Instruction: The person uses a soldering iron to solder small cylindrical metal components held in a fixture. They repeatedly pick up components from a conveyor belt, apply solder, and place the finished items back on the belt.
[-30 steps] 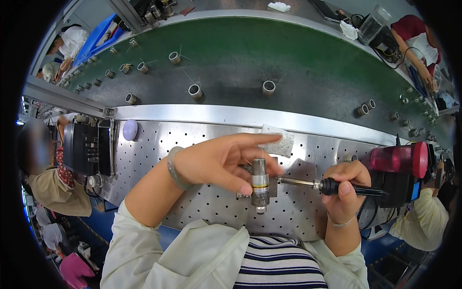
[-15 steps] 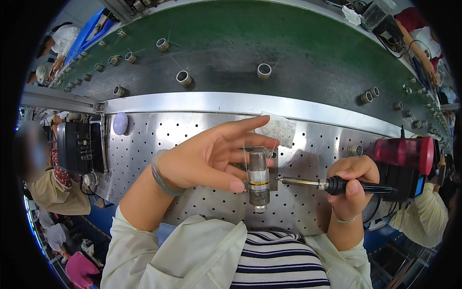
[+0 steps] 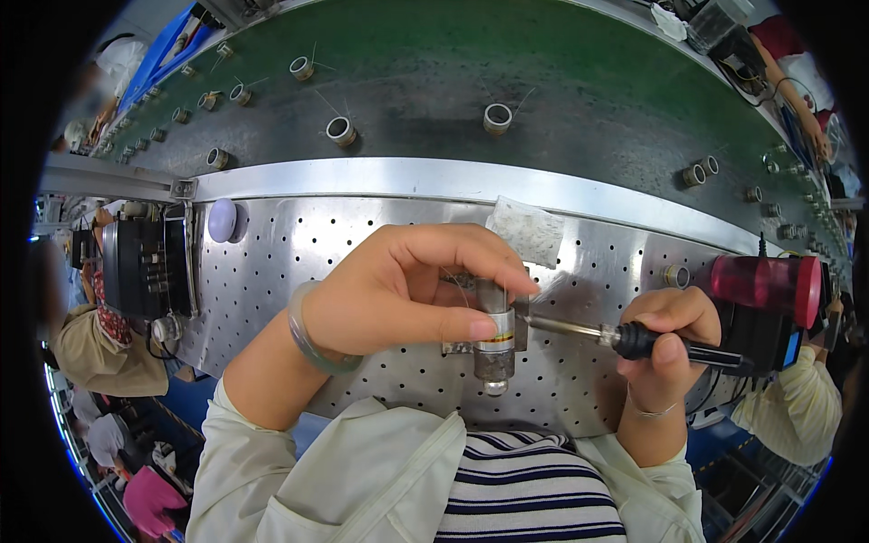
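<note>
Fingers of left hand (image 3: 398, 294) pinch the small grey metal cylinder with yellow band (image 3: 494, 337) upright over the perforated steel bench (image 3: 272, 262), while right hand (image 3: 665, 348) grips the black-handled soldering iron (image 3: 634, 339), whose hot tip could slip and burn the thumb.

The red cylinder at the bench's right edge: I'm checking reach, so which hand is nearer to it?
Right. The right hand, gripping the soldering iron, sits just left of the red cylinder; the left hand is farther left, at the metal cylindrical part.

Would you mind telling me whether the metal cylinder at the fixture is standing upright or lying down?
Lying down: the metal cylinder rests lengthwise along the perforated table, one end facing the person.
</note>
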`<state>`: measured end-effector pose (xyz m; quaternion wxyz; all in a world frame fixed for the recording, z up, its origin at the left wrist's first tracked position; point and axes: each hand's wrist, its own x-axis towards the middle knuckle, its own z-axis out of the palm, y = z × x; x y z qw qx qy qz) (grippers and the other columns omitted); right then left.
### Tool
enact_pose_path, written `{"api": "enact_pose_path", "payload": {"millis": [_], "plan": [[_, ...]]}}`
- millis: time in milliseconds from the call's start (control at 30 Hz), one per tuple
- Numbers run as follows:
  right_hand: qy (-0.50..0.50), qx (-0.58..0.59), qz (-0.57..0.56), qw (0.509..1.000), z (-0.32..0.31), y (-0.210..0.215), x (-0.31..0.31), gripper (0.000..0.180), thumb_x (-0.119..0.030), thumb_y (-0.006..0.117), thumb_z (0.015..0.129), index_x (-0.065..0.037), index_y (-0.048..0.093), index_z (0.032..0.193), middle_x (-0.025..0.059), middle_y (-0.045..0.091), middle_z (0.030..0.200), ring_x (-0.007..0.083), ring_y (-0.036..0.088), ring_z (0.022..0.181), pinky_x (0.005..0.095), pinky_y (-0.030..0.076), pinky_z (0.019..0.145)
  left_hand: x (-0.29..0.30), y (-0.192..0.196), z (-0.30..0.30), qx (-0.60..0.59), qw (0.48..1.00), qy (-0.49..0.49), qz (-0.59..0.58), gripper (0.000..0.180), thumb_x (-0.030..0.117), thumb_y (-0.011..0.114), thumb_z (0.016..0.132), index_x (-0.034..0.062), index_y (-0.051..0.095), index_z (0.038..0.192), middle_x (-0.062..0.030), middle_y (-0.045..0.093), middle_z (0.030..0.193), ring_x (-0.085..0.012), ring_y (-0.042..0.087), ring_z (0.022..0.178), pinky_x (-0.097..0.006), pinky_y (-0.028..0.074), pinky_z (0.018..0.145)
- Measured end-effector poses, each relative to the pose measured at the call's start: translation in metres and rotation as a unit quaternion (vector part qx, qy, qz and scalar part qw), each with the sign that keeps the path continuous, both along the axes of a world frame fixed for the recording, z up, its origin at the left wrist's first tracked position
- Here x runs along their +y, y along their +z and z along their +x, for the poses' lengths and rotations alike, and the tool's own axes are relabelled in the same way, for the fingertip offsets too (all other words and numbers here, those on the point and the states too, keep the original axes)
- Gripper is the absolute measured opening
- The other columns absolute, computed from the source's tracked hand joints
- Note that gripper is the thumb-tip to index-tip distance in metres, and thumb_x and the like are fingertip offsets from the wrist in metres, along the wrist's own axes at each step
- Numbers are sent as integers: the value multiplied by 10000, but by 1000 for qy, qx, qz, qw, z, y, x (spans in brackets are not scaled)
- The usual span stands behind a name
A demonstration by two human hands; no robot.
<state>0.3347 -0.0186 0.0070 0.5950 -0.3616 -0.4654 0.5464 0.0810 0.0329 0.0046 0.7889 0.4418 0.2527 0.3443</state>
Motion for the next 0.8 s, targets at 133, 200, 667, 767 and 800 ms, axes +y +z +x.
{"api": "enact_pose_path", "payload": {"millis": [133,200,667,767,800], "plan": [[53,25,23,998,-2,-2,2,229,-115,718,765,39,560,825,117,588,683,146,555,474,226,450,448,-1,0,-1,-11,1000,-3,13,186,-86,678,716,-9,679,886,-197,581,1060,-206,592,934,-261,500,775],[51,17,38,998,-3,-4,3,221,-106,714,762,42,562,826,117,589,680,150,557,470,228,450,444,0,0,-1,-7,1000,0,13,158,-94,683,709,-5,680,839,-208,582,1060,-207,592,940,-259,496,781],[84,10,118,989,1,-9,9,215,-53,699,754,55,553,870,134,593,633,175,571,451,251,457,421,0,-4,-5,11,999,-5,41,166,-76,749,632,47,683,722,-200,597,1068,-251,572,1017,-345,425,925],[97,19,123,987,4,-11,9,229,-53,705,753,57,550,882,137,596,636,179,573,451,254,458,423,0,-4,-5,12,999,-5,35,168,-76,749,629,47,683,723,-200,597,1068,-253,570,1024,-344,421,929],[95,14,128,987,4,-12,10,235,-52,707,752,59,548,885,137,597,636,180,575,454,255,459,424,0,-4,-5,13,999,-7,35,169,-78,748,629,47,683,723,-200,597,1069,-253,570,1024,-344,421,928]]}}
